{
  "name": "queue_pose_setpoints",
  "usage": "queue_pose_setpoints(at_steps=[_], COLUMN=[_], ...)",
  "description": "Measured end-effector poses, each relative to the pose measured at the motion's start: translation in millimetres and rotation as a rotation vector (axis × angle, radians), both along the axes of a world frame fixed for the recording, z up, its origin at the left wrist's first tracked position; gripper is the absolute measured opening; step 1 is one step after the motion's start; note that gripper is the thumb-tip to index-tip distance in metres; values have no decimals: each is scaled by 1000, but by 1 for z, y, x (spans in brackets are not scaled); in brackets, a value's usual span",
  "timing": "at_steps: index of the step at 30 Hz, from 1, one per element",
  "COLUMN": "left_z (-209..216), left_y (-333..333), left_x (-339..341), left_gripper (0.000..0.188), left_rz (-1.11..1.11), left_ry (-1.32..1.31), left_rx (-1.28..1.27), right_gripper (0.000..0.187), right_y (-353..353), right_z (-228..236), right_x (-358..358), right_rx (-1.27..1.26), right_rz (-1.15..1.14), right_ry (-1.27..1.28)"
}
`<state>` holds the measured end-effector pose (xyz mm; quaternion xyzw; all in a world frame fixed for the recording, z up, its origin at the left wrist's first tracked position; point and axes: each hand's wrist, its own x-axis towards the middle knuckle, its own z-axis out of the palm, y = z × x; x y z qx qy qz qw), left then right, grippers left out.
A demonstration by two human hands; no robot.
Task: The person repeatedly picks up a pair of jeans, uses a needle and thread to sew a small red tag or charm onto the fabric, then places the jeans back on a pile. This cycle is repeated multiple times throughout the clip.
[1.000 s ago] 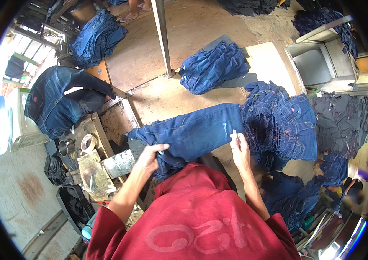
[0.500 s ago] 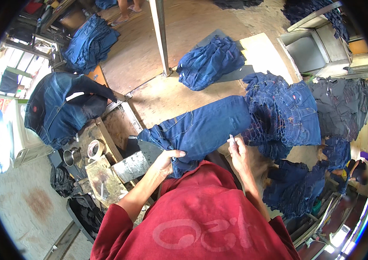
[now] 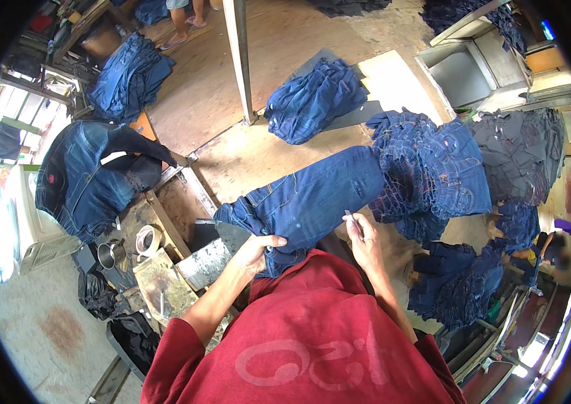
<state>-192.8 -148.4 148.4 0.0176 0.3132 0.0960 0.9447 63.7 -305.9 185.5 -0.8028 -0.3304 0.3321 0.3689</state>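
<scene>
A folded pair of blue jeans stretches across my front, one leg reaching up to the right. My left hand is closed on its lower edge, with the thumb on top of the cloth. In my right hand is a slim, blade-like tool, its pale tip pointing up beside the jeans. That hand is closed around the handle, most of which the fingers hide. The tool's tip stays apart from the cloth.
To the left, jeans drape over a stand by a wooden bench holding a tape roll and metal cup. Denim heaps lie right, another pile ahead near a metal post. A person's legs show far off.
My right hand has moved slightly left, turning so the tool tilts more to the upper left. The left hand keeps its hold on the jeans. The view has shifted a little.
</scene>
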Motion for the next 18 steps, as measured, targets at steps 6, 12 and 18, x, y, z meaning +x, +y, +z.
queue_pose_setpoints(at_steps=[6,12,18], left_z=[2,3,0], left_y=[-2,-4,0], left_x=[0,-5,-3], left_gripper=[60,60,53], left_rz=[17,40,-30], left_ry=[25,40,71], left_rx=[128,30,134], right_gripper=[24,25,17], right_y=[9,13,29], right_z=[6,22,45], right_x=[-13,-19,-35], right_rx=[69,26,-21], right_rz=[-31,29,70], right_ry=[18,-50,-275])
